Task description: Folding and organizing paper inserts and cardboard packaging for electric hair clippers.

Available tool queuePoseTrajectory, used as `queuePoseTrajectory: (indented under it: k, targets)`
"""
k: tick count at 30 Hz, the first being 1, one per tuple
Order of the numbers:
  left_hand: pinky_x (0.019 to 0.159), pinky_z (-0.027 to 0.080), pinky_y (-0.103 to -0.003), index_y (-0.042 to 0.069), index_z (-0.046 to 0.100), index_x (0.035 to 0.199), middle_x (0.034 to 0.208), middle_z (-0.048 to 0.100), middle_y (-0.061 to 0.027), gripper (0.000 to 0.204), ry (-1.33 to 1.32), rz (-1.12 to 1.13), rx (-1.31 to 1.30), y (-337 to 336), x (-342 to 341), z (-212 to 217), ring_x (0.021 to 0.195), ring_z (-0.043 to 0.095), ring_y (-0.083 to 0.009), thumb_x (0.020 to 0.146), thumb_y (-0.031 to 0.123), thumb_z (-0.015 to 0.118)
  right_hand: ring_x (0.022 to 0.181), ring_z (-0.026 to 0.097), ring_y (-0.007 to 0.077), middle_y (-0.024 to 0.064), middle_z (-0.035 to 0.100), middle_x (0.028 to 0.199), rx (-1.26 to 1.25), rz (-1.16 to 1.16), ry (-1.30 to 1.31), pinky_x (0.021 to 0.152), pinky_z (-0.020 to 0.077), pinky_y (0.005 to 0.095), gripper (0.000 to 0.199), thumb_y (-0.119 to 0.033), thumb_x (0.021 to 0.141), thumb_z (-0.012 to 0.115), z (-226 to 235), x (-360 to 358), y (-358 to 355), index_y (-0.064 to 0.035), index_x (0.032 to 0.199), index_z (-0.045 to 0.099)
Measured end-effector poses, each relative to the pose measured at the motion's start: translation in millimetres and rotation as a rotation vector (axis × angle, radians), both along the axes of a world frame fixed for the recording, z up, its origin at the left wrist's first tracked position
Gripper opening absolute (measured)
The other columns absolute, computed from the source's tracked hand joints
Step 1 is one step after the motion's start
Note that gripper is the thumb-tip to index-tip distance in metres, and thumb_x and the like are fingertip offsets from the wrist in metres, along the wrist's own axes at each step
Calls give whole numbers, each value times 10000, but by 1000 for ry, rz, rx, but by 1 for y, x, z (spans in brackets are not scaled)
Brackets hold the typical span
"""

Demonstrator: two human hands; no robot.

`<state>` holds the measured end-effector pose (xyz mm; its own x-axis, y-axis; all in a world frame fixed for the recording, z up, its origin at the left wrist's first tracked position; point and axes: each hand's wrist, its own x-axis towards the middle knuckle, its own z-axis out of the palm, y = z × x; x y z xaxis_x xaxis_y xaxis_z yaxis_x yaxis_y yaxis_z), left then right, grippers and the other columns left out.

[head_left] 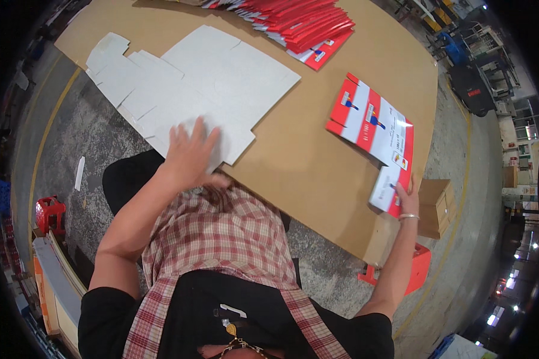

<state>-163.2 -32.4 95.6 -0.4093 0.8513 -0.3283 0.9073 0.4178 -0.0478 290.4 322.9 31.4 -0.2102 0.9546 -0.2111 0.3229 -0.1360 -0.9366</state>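
left hand lies spread, flat on white carton blanks; right hand grips a red-white flat carton (red stack lies beyond the fingertips).

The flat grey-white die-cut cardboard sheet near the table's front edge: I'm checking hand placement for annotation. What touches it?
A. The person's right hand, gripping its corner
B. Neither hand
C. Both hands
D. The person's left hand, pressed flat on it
D: the left hand lies spread on the flat grey-white die-cut cardboard sheet, while the right hand touches a red-and-white printed carton blank at the brown table's far side.
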Motion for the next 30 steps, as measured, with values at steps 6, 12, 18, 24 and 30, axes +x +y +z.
queuePoseTrajectory:
  k: [6, 12, 18, 24, 30]
  targets:
    - [1078, 298, -632, 170, 195, 1540, 1540, 157, -306, 1149, -20, -61, 176, -47, 3, -27, 1310, 265, -619, 633, 398, 862, 1043, 644, 166, 103, 609, 1277, -115, 468, 81, 884, 536, 321, 705, -1, 858, 678, 33, -27, 77, -42, 1484, 356]
    - [1084, 298, -640, 164, 191, 1539, 1528, 163, -326, 1078, -96, -89, 135, -42, -1, -18, 1287, 280, -638, 665, 270, 815, 892, 676, 200, 150, 658, 1124, 283, 277, -292, 753, 563, 310, 642, -130, 782, 734, -26, -211, 194, 2, 1356, 477]
    - [1071, 319, -632, 153, 185, 1543, 1529, 145, -350, 1010, -175, -172, 50, -32, -7, -4, 1284, 265, -666, 737, 322, 769, 829, 701, 350, 162, 717, 974, 467, 125, -509, 855, 524, 460, 420, -339, 898, 581, -46, -393, 188, -97, 1241, 589]
    - [758, 534, -362, 76, 626, 1022, 1061, 648, -45, 239, -107, -173, 489, -41, -18, 41, 1007, 634, -253, 784, 93, 623, 840, 670, 276, 110, 697, 887, 663, 481, -154, 757, 513, 406, 396, -248, 913, 585, 35, -365, 19, -108, 1283, 601]
    - [759, 497, -378, 79, 581, 981, 936, 575, -75, 278, -288, -700, 752, 16, 63, 16, 898, 583, -248, 730, 179, 645, 1175, 592, 293, 119, 638, 1241, 1191, 924, -245, 1105, 307, 497, 662, -284, 741, 745, 64, -234, -211, -78, 1341, 555]
